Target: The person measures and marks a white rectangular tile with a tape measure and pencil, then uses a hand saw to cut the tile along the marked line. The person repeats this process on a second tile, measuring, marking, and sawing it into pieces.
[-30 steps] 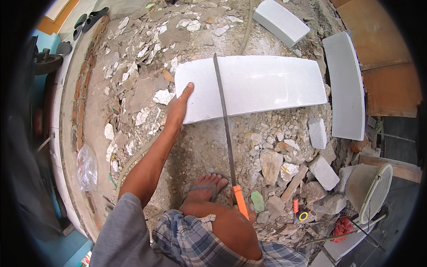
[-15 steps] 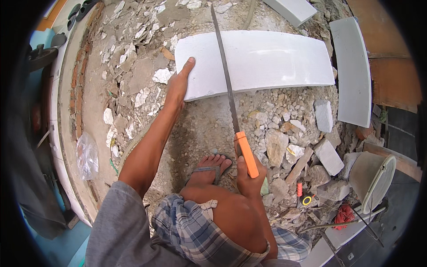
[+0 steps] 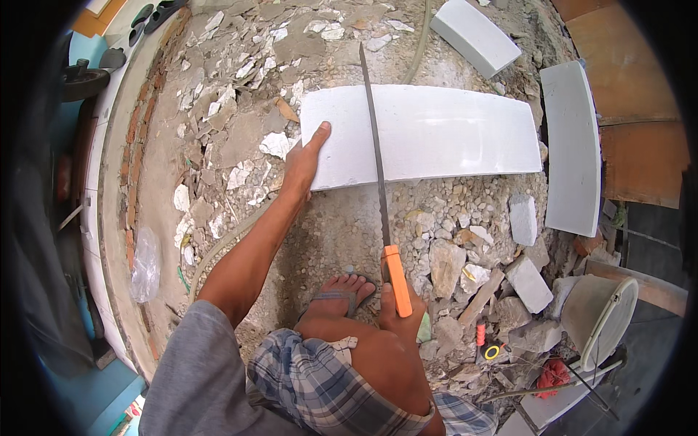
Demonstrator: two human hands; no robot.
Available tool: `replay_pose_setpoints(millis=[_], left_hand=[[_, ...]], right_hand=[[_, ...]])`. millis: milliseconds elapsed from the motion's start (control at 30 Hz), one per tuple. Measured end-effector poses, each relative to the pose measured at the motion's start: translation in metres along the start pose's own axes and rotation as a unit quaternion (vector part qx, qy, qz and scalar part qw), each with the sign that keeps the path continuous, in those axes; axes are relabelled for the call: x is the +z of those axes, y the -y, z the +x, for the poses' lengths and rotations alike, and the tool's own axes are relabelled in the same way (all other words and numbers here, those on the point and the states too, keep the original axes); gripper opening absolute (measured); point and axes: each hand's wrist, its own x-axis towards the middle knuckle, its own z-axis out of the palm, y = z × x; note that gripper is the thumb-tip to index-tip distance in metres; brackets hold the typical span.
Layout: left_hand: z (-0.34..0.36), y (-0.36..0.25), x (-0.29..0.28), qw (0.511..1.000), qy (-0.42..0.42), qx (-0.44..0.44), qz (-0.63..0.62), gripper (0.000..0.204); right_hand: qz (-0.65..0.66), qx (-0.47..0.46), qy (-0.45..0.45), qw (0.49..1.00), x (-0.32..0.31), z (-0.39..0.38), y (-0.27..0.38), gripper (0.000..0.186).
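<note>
A long white lightweight block (image 3: 458,134) lies crosswise on the rubble in front of me. At its left end my left hand (image 3: 304,163) grips it, the thumb on the top face and the other fingers hidden around the side. My right hand (image 3: 402,314) is closed around the orange handle of a handsaw (image 3: 397,283). The narrow dark blade crosses the block's top near the left hand, and its tip extends past the far edge. Whether the teeth have cut into the block I cannot tell.
More white blocks lie at the far right (image 3: 476,36) and right (image 3: 572,149). Broken stones, a tape measure (image 3: 492,352) and a tilted bucket (image 3: 600,320) are at my right. A hose (image 3: 418,54) runs behind the block. My sandalled foot (image 3: 338,296) is close to the saw handle.
The whole view has shifted, so the block, saw and rubble appear lower. Both hands keep their grips, and the saw sits at nearly the same place across the block.
</note>
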Motion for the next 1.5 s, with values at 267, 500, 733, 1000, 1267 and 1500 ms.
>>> replay_pose_setpoints(millis=[267,500,733,1000,1267,1500], left_hand=[[-0.007,-0.002,0.004,1.0,-0.011,0.013,0.004,0.091],[0.004,0.003,0.0,0.999,0.019,-0.004,-0.033,0.092],[0.003,0.006,-0.001,1.0,0.007,-0.003,-0.007,0.095],[0.001,0.004,0.003,0.999,0.012,-0.01,-0.05,0.095],[0.0,0.006,-0.001,1.0,0.006,0.008,-0.022,0.09],[-0.002,-0.001,0.002,1.0,-0.01,-0.002,-0.012,0.086]], right_hand=[[0.043,-0.009,0.009,0.999,-0.002,0.014,0.012,0.024],[0.022,-0.01,0.017,1.0,-0.011,-0.012,0.023,0.023],[0.053,-0.019,0.013,0.998,-0.004,-0.001,0.006,0.021],[-0.016,-0.019,-0.008,1.0,-0.011,-0.026,0.006,0.023],[0.065,0.027,0.034,0.997,0.004,-0.003,-0.012,0.019],[0.054,0.006,0.012,0.998,0.001,-0.012,0.025,0.016]])
